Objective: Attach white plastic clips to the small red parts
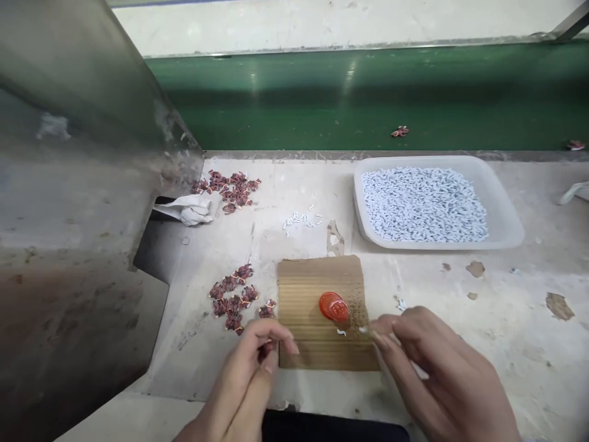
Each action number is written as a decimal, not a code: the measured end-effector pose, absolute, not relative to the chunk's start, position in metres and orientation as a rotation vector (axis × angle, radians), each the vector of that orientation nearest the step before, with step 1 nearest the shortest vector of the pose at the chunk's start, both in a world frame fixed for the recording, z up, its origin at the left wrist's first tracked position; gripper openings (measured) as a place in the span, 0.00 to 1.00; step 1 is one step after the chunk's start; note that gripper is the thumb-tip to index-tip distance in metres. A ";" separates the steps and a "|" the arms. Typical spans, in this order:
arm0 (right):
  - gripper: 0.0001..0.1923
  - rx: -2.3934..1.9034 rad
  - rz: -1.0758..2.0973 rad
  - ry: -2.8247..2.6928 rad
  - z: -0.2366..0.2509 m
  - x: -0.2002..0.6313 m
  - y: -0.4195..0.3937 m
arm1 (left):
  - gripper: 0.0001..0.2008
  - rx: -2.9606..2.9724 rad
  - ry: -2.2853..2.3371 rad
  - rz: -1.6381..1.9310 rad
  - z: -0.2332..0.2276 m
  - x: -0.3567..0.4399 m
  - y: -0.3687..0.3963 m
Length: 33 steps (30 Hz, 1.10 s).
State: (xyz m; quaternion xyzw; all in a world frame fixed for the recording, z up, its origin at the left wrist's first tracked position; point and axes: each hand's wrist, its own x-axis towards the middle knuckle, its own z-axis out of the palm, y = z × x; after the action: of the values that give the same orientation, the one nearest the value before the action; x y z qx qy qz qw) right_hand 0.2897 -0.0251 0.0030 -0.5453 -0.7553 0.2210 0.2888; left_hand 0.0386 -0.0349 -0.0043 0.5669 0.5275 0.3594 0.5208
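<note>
My left hand [251, 368] is curled at the left edge of a piece of brown cardboard [317, 276]. A small dark-red plastic piece [265, 350] shows between its thumb and bent fingers, mostly hidden. Over the cardboard's right edge, my right hand [437, 362] pinches a tiny white curved piece [363, 330] between thumb and forefinger. On the cardboard lie two overlapping round red caps or dishes [333, 306], with another white curved piece [341, 333] just below them. One dark-red piece [267, 309] sits beside the cardboard, above my left hand.
A translucent tub [506, 227] full of white curved pieces stands at back right. Loose white pieces [299, 220] lie behind the cardboard. Dark-red clusters [234, 301] are on the left, near a metal panel [92, 184]. A green belt [299, 116] runs along the back.
</note>
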 end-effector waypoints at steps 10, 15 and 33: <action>0.12 -1.214 0.409 -2.573 0.004 0.302 0.023 | 0.10 0.987 1.438 0.959 -0.010 -0.002 -0.030; 0.12 -1.154 0.374 -2.632 0.008 0.301 0.026 | 0.13 0.342 1.322 0.929 0.002 0.003 -0.028; 0.13 -1.475 1.390 -1.436 0.030 0.276 -0.026 | 0.19 0.865 1.210 0.936 0.019 0.016 -0.023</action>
State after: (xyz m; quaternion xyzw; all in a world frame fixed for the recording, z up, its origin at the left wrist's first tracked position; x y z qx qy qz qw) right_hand 0.2764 -0.0260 0.0296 -0.5620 -0.5471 0.5295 0.3231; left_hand 0.0159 -0.0227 0.0190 0.3789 0.5302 0.4102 0.6380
